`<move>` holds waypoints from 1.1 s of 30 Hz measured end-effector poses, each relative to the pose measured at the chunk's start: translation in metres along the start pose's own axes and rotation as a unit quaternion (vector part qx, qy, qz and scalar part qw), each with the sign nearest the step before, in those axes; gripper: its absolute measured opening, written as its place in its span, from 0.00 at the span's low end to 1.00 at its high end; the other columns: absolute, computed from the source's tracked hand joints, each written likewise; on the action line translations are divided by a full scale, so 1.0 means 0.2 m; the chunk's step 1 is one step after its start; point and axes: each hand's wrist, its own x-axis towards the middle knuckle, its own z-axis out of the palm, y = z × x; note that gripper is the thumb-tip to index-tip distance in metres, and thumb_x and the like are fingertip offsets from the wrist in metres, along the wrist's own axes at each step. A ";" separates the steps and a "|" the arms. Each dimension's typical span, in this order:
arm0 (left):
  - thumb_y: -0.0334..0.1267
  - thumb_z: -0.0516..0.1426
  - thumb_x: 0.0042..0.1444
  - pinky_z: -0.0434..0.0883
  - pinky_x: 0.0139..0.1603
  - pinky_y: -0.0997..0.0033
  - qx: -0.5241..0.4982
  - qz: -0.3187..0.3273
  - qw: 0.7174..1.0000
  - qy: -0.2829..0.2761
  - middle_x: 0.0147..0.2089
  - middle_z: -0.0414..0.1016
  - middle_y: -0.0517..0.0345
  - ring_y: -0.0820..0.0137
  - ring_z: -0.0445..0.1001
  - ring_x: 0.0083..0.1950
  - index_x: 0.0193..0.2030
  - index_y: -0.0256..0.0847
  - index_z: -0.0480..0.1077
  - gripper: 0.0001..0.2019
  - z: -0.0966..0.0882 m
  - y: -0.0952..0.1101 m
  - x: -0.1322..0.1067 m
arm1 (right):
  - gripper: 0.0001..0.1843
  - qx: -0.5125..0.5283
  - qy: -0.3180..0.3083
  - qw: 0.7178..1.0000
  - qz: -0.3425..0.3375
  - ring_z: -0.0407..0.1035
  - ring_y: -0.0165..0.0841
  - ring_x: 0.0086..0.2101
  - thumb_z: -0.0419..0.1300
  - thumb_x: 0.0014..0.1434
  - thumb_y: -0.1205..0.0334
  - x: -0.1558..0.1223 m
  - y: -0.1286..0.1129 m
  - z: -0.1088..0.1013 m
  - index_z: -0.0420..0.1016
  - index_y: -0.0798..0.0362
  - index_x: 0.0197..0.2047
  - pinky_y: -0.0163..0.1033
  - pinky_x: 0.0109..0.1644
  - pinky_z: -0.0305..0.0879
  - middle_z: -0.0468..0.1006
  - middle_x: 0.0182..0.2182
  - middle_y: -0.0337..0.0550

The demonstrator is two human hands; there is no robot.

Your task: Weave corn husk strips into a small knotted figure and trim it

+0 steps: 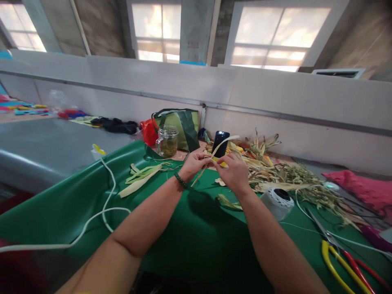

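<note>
My left hand (196,164) is closed in a pinch on a pale dried corn husk strip (224,141), whose upper end curves up to the right. One thin end of it hangs below my fingers. Close beside it, my right hand (234,171) pinches the same strip near its middle. A green bead bracelet (180,180) circles my left wrist. Behind the hands a dark phone (220,143) leans upright. To the left, green and pale husk leaves (142,177) lie on the green mat (196,228). A small husk piece (229,202) rests below my right hand.
Dried husks (260,169) and stalks pile up at the right, by a white thread spool (277,203). Scissors (329,237) with yellow and red handles lie at front right. A glass mug (167,141) and green bag (180,124) stand behind. A white cable (107,196) crosses the left.
</note>
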 end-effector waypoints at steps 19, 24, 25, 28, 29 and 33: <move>0.38 0.72 0.32 0.73 0.40 0.70 -0.009 -0.046 0.998 -0.043 0.27 0.78 0.56 0.72 0.76 0.31 0.31 0.33 0.78 0.18 -0.01 0.01 -0.01 | 0.16 0.311 0.021 0.947 0.082 0.65 0.31 0.24 0.62 0.54 0.48 0.02 0.05 0.09 0.73 0.53 0.24 0.36 0.29 0.62 0.71 0.22 0.38; 0.40 0.72 0.34 0.74 0.42 0.69 0.004 -0.039 0.996 -0.076 0.27 0.79 0.56 0.71 0.77 0.31 0.33 0.32 0.77 0.19 -0.02 0.01 -0.01 | 0.19 0.318 0.013 0.937 0.146 0.54 0.27 0.20 0.61 0.50 0.48 0.03 0.03 0.07 0.68 0.53 0.19 0.34 0.25 0.52 0.62 0.15 0.33; 0.41 0.72 0.34 0.74 0.41 0.70 0.002 -0.040 0.996 -0.077 0.27 0.79 0.56 0.71 0.77 0.31 0.33 0.32 0.77 0.20 -0.02 0.01 -0.01 | 0.18 0.307 0.023 0.940 0.147 0.54 0.26 0.20 0.60 0.50 0.48 0.03 0.03 0.07 0.66 0.53 0.19 0.34 0.25 0.52 0.61 0.15 0.33; 0.42 0.72 0.32 0.74 0.40 0.70 -0.010 -0.044 0.996 -0.081 0.26 0.79 0.55 0.72 0.77 0.30 0.32 0.31 0.77 0.21 -0.01 0.02 -0.02 | 0.18 0.278 0.050 0.948 0.147 0.53 0.27 0.20 0.58 0.51 0.48 0.02 0.01 0.06 0.62 0.51 0.19 0.34 0.25 0.52 0.60 0.15 0.32; 0.43 0.72 0.31 0.74 0.40 0.71 -0.015 -0.043 0.996 -0.082 0.26 0.79 0.55 0.72 0.77 0.30 0.32 0.31 0.77 0.21 0.00 0.02 -0.02 | 0.18 0.269 0.058 0.950 0.145 0.53 0.27 0.20 0.57 0.52 0.48 0.02 0.01 0.06 0.61 0.51 0.19 0.34 0.25 0.52 0.60 0.15 0.32; 0.45 0.72 0.32 0.74 0.41 0.70 -0.016 -0.033 0.996 -0.083 0.26 0.79 0.55 0.72 0.77 0.30 0.31 0.32 0.77 0.21 0.02 0.03 -0.04 | 0.17 0.222 0.093 0.963 0.122 0.55 0.29 0.21 0.55 0.54 0.49 0.02 -0.01 0.06 0.60 0.50 0.21 0.35 0.28 0.55 0.62 0.17 0.34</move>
